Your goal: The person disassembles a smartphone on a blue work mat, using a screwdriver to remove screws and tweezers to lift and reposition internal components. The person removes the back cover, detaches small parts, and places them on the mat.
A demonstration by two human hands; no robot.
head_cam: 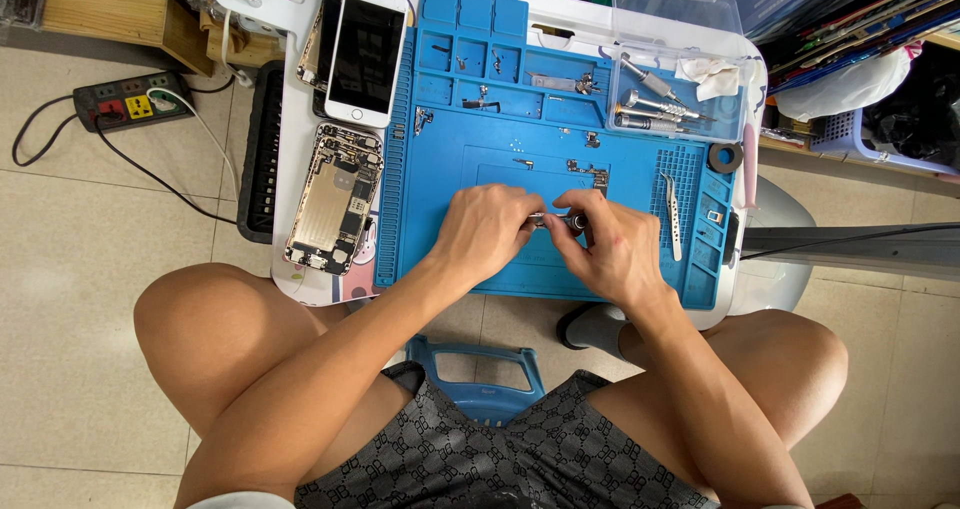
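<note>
Small metal part (552,220) at the centre of your blue work mat (640,119), pinched between your left hand (485,234) and right hand (610,249), both closed on it, tweezers (672,214) at 3 o'clock, opened phone chassis (335,199) at 9 o'clock, white phone (367,54) at 11 o'clock, clear screwdriver tray (680,64) at 1 o'clock.

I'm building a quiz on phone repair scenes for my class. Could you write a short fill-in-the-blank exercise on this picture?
1. Both hands, the left hand and the right hand, hold a small metal part over the ____ work mat.
2. The opened phone body lies to the ____ of the mat.
3. The tweezers lie on the mat beside the ____ hand.
4. The screwdrivers lie in a clear plastic ____.

Missing words: blue; left; right; tray
</note>
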